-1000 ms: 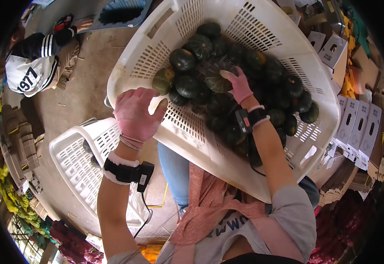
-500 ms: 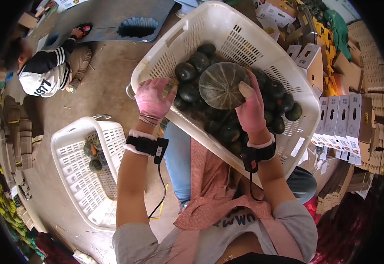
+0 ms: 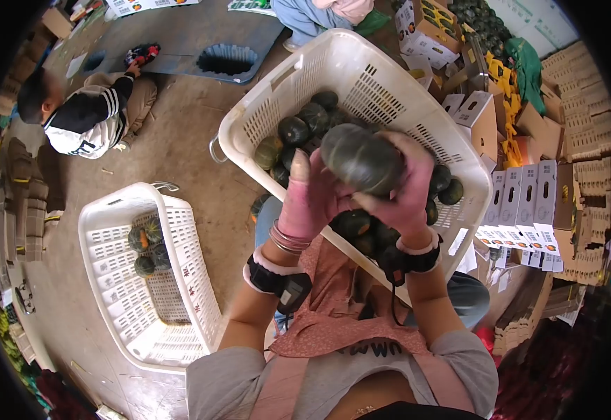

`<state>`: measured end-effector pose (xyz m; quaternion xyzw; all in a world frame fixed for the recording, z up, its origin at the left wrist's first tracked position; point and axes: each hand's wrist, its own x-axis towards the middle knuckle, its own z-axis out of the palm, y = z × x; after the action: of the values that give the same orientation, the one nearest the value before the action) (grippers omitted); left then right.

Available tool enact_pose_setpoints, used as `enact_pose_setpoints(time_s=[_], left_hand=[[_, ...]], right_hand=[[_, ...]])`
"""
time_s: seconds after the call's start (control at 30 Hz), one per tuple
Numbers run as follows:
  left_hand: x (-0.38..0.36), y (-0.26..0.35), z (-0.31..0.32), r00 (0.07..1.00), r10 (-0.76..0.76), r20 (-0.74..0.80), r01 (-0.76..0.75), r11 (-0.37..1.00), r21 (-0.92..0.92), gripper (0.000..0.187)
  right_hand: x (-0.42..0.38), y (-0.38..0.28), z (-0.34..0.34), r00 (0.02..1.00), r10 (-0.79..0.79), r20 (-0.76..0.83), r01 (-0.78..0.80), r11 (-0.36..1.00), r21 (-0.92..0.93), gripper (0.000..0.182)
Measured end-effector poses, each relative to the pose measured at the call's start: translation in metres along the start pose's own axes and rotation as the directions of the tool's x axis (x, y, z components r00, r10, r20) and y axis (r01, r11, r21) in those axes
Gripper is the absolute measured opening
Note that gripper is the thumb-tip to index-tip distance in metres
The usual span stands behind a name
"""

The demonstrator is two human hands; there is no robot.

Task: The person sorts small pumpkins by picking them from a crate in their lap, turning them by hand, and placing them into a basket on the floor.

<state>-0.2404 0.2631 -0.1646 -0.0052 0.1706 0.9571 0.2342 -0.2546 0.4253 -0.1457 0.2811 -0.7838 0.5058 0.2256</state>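
Right now the biggest thing before me is the large white basket (image 3: 417, 115), tilted toward me and holding a heap of dark green squashes (image 3: 305, 126). Left of it, well apart on the concrete floor, stands a second white basket (image 3: 179, 294) with a few small squashes lying at its far end. Stacks of flat cardboard boxes (image 3: 536, 196) line the right side, and a person in a striped top (image 3: 85, 119) crouches at the upper left. I hold one dark green squash (image 3: 361, 162) lifted above the big basket: my right hand (image 3: 403, 199) curls its fingers round its right and underside, while my left hand (image 3: 305, 199) presses against its left side, thumb upright.
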Motion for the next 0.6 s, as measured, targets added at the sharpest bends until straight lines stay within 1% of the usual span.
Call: enact_pose_setpoints(time_s=[0.03,0.07,0.13,0.17,0.23,0.27,0.3,0.33,0.4,0.43,0.47,0.5,0.53,0.57,0.6], left_hand=[[0.001,0.001,0.003,1.0,-0.022,-0.003,0.022,0.998,-0.064,0.079],[0.002,0.001,0.003,1.0,-0.01,-0.021,0.007,0.992,-0.127,0.078],[0.005,0.003,0.003,0.998,0.016,-0.054,-0.028,0.969,-0.244,0.077],[0.008,-0.003,0.004,0.981,0.184,-0.061,-0.191,0.97,-0.147,0.076],[0.012,-0.006,-0.001,0.98,0.2,-0.01,-0.198,0.962,-0.189,0.074],[0.013,-0.008,-0.003,0.979,0.202,0.011,-0.195,0.958,-0.212,0.073],[0.016,-0.01,-0.004,0.974,0.227,-0.007,-0.223,0.952,-0.21,0.072],[0.015,-0.01,-0.004,0.975,0.222,0.014,-0.215,0.958,-0.191,0.072],[0.019,-0.012,-0.005,0.976,0.21,0.063,-0.198,0.968,-0.153,0.073],[0.02,-0.014,-0.006,0.972,0.227,0.064,-0.221,0.972,-0.083,0.074],[0.02,-0.017,-0.008,0.968,0.241,0.067,-0.241,0.971,-0.012,0.074],[0.02,-0.02,-0.01,0.965,0.252,0.071,-0.256,0.965,0.057,0.075],[0.021,-0.023,-0.012,0.965,0.253,0.067,-0.257,0.964,0.067,0.073],[0.021,-0.027,-0.016,0.966,0.252,0.061,-0.257,0.963,0.077,0.071],[0.021,-0.03,-0.02,0.966,0.253,0.051,-0.257,0.962,0.089,0.069]], right_hand=[[0.006,0.01,0.0,0.963,-0.249,0.107,0.25,0.968,0.007,0.076],[0.006,0.01,0.001,0.945,-0.278,0.17,0.287,0.958,-0.025,0.082],[-0.003,0.008,0.003,0.993,-0.064,0.099,0.068,0.997,-0.033,0.096],[-0.004,0.01,0.005,0.996,-0.061,0.059,0.058,0.997,0.052,0.099],[-0.009,0.012,0.009,1.0,-0.028,-0.012,0.03,0.974,0.222,0.106],[-0.011,0.01,0.008,0.999,-0.03,0.014,0.028,0.987,0.156,0.107],[-0.011,0.006,0.006,0.999,-0.031,0.037,0.028,0.996,0.088,0.109],[-0.01,0.004,0.004,0.998,-0.034,0.058,0.033,0.999,0.017,0.11],[-0.013,0.003,0.007,0.994,0.099,0.047,-0.107,0.971,0.215,0.107],[-0.014,0.001,0.008,0.985,0.165,0.05,-0.172,0.935,0.31,0.106],[-0.015,-0.003,0.009,0.944,0.321,0.071,-0.32,0.846,0.426,0.103],[-0.016,-0.009,0.011,0.878,0.465,0.108,-0.447,0.721,0.53,0.1],[-0.017,-0.013,0.012,0.79,0.591,0.162,-0.548,0.562,0.62,0.097],[-0.022,-0.009,0.014,0.76,0.628,0.169,-0.553,0.487,0.676,0.086],[-0.026,-0.008,0.013,0.75,0.637,0.179,-0.578,0.499,0.645,0.083]])
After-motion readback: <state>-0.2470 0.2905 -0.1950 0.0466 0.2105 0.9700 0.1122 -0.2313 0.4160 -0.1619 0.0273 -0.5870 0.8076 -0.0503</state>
